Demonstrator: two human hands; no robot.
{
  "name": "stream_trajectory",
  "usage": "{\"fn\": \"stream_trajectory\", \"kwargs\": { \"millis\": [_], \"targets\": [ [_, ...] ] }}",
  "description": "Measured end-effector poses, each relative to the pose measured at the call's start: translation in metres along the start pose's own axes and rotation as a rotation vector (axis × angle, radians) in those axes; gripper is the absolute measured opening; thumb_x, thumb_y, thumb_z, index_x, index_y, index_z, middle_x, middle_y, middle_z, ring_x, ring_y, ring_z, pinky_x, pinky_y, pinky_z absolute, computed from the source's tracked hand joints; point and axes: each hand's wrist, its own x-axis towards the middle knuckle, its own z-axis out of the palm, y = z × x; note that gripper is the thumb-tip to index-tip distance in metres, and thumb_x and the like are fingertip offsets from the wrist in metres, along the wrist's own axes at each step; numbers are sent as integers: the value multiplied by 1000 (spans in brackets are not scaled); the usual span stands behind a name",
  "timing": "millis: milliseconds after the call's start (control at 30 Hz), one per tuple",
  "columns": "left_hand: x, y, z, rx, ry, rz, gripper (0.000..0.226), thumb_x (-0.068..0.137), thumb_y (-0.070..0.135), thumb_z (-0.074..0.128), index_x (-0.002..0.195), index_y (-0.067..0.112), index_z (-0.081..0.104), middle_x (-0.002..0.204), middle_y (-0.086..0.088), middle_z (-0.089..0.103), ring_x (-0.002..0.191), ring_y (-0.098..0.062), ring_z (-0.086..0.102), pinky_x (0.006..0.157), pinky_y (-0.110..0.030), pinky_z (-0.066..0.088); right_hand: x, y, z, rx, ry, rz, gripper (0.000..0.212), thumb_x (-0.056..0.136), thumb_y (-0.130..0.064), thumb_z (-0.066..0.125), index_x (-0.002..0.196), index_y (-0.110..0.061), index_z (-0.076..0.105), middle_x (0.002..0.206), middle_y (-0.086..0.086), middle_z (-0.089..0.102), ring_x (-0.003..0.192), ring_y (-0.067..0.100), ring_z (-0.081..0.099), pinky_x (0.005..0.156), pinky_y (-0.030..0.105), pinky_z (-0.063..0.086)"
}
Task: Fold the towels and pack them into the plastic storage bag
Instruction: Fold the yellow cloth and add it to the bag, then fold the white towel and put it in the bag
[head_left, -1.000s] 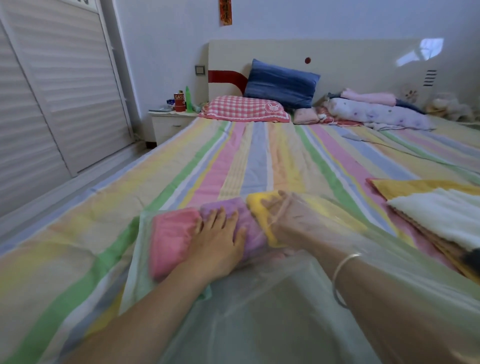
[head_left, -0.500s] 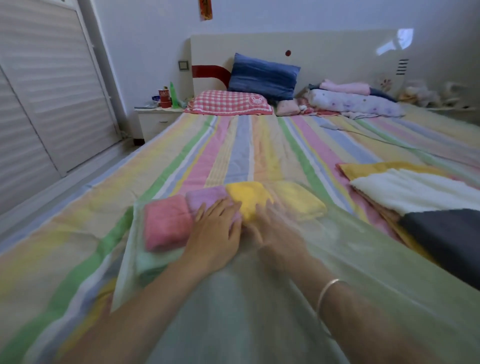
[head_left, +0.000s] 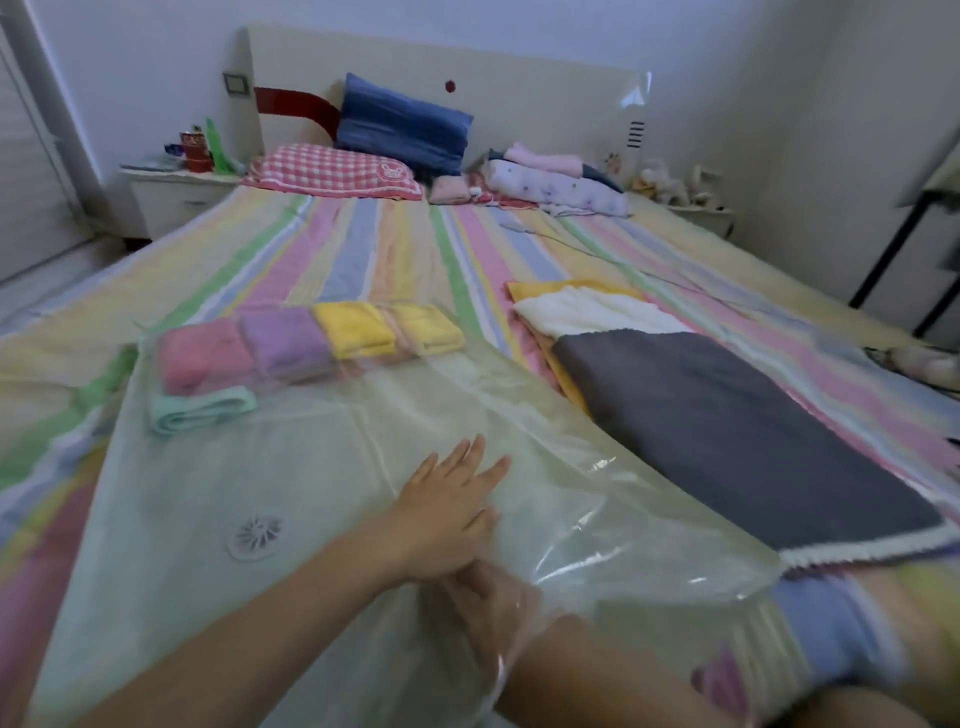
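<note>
My left hand (head_left: 447, 514) lies flat on top of the plastic storage bag (head_left: 311, 467), near its right edge. The fingers are straight and a bit spread, palm down, pressing the film and gripping nothing. My right hand (head_left: 488, 608) is inside the bag at its near end, under the film just below my left hand. It's blurred through the plastic, so I can't tell how far the fingers are open or whether they hold anything.

The bag is spread flat on the striped bed sheet (head_left: 363, 244), with a round valve (head_left: 255, 538) in its near-left part. Folded towels are packed in a row at the bag's far end, touching side by side. From left they are the pink towel (head_left: 205, 358), purple towel (head_left: 285, 340), yellow towel (head_left: 353, 332) and second yellow towel (head_left: 428, 327). The mint-green towel (head_left: 200, 410) sits in the bag's far-left corner, just nearer than the pink one and touching it.

Outside the bag, just beside its right edge, is a stack of unfolded towels. The dark grey towel (head_left: 727, 431) is on top, the white towel (head_left: 597, 312) sticks out beyond it, and an orange-yellow towel (head_left: 524, 291) is underneath.

Well beyond the bag's far end are a red-checked pillow (head_left: 332, 171) and a blue pillow (head_left: 402, 122).
</note>
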Motion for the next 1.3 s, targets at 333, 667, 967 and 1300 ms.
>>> {"fn": "stream_trajectory", "kwargs": {
  "millis": [333,667,967,1300],
  "targets": [
    [-64,31,50,68,9,37,90,62,87,-22,138,40,-32,159,1,-23,146,-17,-22,119,-42,-12,-76,-19,-76,278,290,104,12,91,-28,56,94,-26,68,70,-13,65,59,2,58,59,14,44],
    [-89,59,63,343,-107,240,110,68,82,50,147,46,-18,160,-10,-17,145,-38,-16,112,-64,-5,-66,105,-52,-74,483,641,31,89,-7,46,115,-22,54,119,1,54,110,25,49,77,34,43],
    [-59,73,2,183,-81,178,68,90,71,28,147,35,29,116,7,68,110,-21,57,108,-35,33,-71,142,-46,-157,325,629,27,86,-30,63,112,-24,59,115,-2,57,111,22,50,80,32,45],
    [-39,77,-8,133,-49,63,46,94,60,38,105,28,70,97,10,73,94,-12,62,79,-26,41,-66,160,-64,120,539,821,26,89,-38,56,74,-19,66,81,1,67,80,27,61,62,31,45]
  ]
}}
